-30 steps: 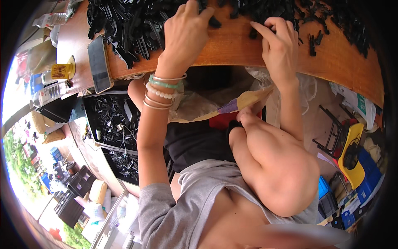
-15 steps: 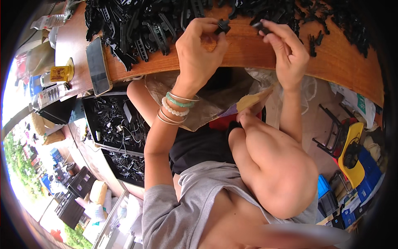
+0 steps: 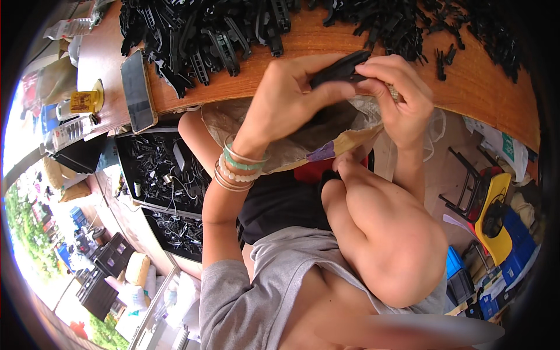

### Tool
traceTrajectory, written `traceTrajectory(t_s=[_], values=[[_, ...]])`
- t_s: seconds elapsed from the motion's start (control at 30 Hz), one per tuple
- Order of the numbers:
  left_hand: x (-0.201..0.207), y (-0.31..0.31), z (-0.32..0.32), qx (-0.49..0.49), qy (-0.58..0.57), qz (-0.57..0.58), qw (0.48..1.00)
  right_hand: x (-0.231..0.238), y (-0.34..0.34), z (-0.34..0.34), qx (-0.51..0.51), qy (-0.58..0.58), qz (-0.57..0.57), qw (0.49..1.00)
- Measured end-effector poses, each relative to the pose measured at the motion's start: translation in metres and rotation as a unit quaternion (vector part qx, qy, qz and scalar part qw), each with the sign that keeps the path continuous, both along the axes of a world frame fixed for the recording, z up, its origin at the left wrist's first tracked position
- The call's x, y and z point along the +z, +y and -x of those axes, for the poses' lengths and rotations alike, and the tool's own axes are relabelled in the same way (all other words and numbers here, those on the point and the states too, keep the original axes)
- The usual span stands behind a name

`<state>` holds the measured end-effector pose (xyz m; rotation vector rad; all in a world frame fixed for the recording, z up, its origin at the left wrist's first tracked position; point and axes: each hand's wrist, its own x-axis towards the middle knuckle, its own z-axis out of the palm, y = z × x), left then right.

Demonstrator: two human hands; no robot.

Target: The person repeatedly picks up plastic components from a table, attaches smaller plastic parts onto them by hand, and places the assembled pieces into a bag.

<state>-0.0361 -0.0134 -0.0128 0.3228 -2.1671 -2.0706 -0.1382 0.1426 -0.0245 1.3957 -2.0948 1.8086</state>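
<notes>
My left hand (image 3: 286,99) is closed round a long black plastic part (image 3: 341,69), held above the table's near edge. My right hand (image 3: 402,96) pinches at the right end of the same part; whether it has a separate small piece between its fingertips is hidden. Beyond my hands, on the wooden table (image 3: 315,38), lie a heap of long ribbed black plastic parts (image 3: 198,35) at the left and a heap of smaller black parts (image 3: 373,23) at the right. Below the hands, an open plastic bag (image 3: 274,151) hangs between the table edge and my lap.
A phone (image 3: 137,93) lies at the table's left, with a yellow box (image 3: 84,102) beyond it. Black trays of small parts (image 3: 166,169) stand low on my left. A yellow-topped stool (image 3: 496,236) and blue bins (image 3: 516,245) are at the right.
My hands were apart, each pinching a small-looking black piece. They have come together and lower, nearer to me, and the long black part now shows across them.
</notes>
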Motion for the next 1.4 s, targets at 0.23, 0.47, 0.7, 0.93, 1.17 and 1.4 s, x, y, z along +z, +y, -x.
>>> traceTrajectory(t_s=[0.23,0.47,0.7,0.93,1.17,1.4], values=[[0.005,0.016,-0.006,0.034,0.112,0.241,0.964,-0.001,0.003,-0.003,0.019,-0.003,0.01,1.0],[0.007,0.006,-0.011,-0.031,0.102,0.314,0.943,0.0,0.007,-0.011,0.002,0.017,-0.067,0.998],[-0.001,0.005,-0.01,-0.033,0.12,0.291,0.948,-0.012,0.008,-0.013,-0.017,0.026,-0.064,0.997],[-0.01,-0.014,-0.033,-0.107,0.047,0.301,0.946,-0.011,0.013,-0.01,0.058,-0.017,-0.082,0.995],[-0.021,-0.043,-0.009,0.143,0.116,0.431,0.883,-0.023,0.027,0.02,-0.265,0.076,-0.182,0.944],[-0.024,-0.041,0.02,0.19,-0.009,0.631,0.752,-0.026,0.017,0.014,-0.189,0.09,-0.153,0.966]])
